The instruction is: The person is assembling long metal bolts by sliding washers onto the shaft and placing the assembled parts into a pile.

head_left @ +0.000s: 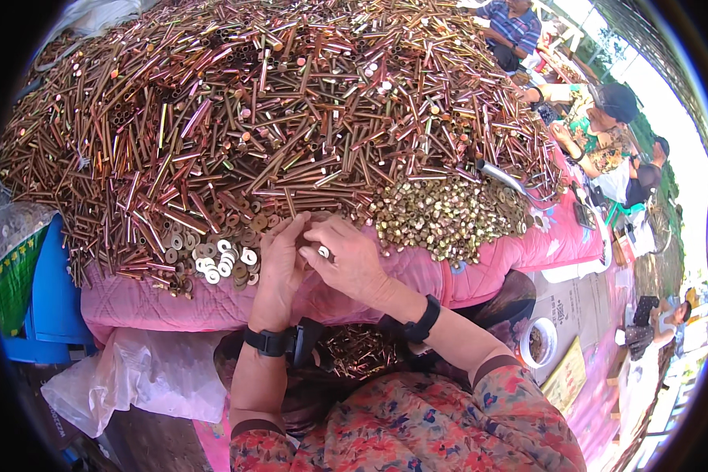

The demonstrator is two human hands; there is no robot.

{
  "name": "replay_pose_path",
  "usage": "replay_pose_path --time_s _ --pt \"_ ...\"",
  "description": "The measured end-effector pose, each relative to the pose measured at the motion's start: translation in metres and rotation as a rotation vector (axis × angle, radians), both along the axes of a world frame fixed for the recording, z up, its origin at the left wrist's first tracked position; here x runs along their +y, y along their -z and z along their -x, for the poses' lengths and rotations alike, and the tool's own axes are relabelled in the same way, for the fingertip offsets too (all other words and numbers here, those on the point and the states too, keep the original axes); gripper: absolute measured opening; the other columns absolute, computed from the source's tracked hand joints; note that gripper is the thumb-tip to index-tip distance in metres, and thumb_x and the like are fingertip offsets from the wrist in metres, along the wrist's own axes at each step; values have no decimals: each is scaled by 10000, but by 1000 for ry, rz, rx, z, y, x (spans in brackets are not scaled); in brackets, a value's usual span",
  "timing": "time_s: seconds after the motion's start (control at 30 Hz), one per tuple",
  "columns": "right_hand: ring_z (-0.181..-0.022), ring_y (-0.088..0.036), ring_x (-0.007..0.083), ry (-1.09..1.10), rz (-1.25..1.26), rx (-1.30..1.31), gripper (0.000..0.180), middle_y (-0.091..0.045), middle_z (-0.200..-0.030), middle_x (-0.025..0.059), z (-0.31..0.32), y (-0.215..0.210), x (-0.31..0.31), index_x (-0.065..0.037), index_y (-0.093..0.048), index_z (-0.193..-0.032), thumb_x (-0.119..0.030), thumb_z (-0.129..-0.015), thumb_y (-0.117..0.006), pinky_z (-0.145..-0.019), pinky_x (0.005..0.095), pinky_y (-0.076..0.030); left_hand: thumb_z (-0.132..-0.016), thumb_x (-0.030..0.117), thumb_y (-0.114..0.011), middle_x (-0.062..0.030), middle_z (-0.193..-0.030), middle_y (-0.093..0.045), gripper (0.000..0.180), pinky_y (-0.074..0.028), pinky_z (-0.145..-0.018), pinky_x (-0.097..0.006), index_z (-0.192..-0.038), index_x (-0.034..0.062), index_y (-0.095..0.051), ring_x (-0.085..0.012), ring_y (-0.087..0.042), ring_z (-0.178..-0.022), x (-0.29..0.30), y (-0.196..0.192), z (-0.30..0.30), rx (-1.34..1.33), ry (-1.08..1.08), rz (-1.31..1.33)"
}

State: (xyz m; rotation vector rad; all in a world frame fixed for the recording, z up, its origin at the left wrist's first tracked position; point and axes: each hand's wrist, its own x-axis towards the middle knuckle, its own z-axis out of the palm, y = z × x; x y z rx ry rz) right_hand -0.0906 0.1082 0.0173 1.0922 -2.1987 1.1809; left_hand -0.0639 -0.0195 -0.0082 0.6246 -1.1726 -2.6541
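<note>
From my end of the feed I see the left hand [279,256] and right hand [344,259] drawn together at the pink quilted cloth [157,303], between flat washers [225,259] and small brassy nuts [448,216], with a small shiny piece [323,252] at the right hand's curled fingers. I can't tell whether either hand is clamped on anything. I'd expect that piece to be light, rigid and slippery, best pinched by its edges.

Small shiny piece [323,252] (partly hidden) at the hands [344,258], flat washers [212,276] loosely piled left
</note>
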Motion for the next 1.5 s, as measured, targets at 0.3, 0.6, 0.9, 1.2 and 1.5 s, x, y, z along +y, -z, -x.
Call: replay_pose_path --time_s 0.3,0.6,0.9,1.2,1.5 --pt "-808 -587 322 298 -206 -18 146 -577 -848 131 52 11 49 -51 -602 -893 -126 -771 -635 -707 422 -482 -892 168 -609 -27 -638 -567 186 -244 -362 -178 -991 10 -616 -33 -380 -408 7 -17 -11 44 -13 -8" --pt "-743 -605 325 335 -415 -186 214 -603 -783 129 44 9 42 -49 -592 -821 -220 -713 -661 -666 416 -486 -889 254 -625 -31 -630 -593 250 -307 -371 -173 -952 13 -628 -41 -441 -427 8 -16 -14 -89 8 126" --pt "-683 -600 298 261 -390 -179 225 -604 -715 111 3 11 65 -56 -581 -788 -248 -734 -686 -623 382 -475 -905 253 -593 -55 -629 -629 228 -311 -375 -170 -922 27 -616 -41 -442 -413 8 -13 -22 -61 75 144" --pt "-802 -572 349 222 -349 -374 143 -539 -897 144 2 16 104 -35 -608 -882 -144 -791 -623 -707 445 -466 -879 185 -620 -82 -649 -635 143 -251 -356 -182 -852 47 -597 -40 -405 -394 10 -10 -24 27 68 110" --pt "-815 -577 323 150 -305 -145 148 -540 -901 121 -15 11 80 -67 -629 -884 -157 -768 -649 -696 416 -474 -851 151 -661 -25 -622 -569 126 -242 -355 -178 -815 44 -604 -34 -386 -392 11 -9 -33 20 73 56"
